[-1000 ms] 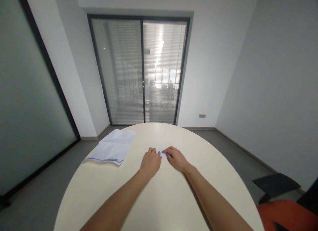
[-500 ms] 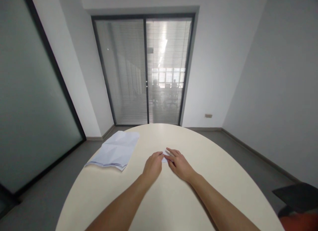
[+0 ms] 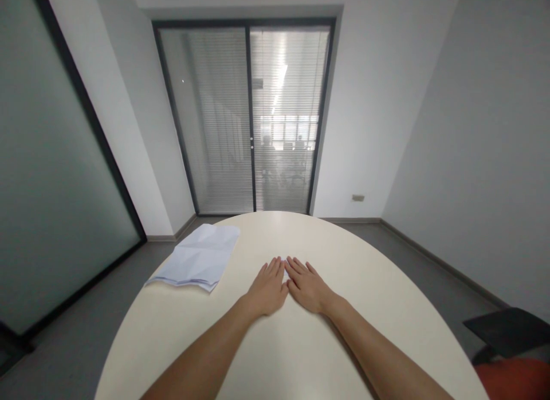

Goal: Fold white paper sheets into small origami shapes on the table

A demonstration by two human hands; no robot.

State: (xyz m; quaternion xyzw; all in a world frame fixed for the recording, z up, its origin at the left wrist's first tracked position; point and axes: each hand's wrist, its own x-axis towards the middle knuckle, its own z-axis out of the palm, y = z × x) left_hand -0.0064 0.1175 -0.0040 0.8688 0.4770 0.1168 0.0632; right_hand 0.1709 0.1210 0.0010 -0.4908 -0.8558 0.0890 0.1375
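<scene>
Side by side near the middle of the table, my two hands lie flat over a small piece of white paper. Only a sliver of that paper shows between the fingers; the rest is hidden beneath them. My left hand has its fingers stretched forward, palm down, the thumb pointing toward the other hand. My right hand rests palm down as well, fingers extended and slightly spread. The index fingers and thumbs of both hands come close together. Neither hand grasps anything.
A stack of creased white paper sheets lies at the table's left edge. At the lower right stands a chair with a dark back and a red seat. Beyond the table is a glass door with blinds.
My left hand has gone from curled fingers at the paper's left edge to lying flat on it. My right hand's fingers have straightened and flattened. The view has shifted slightly.
</scene>
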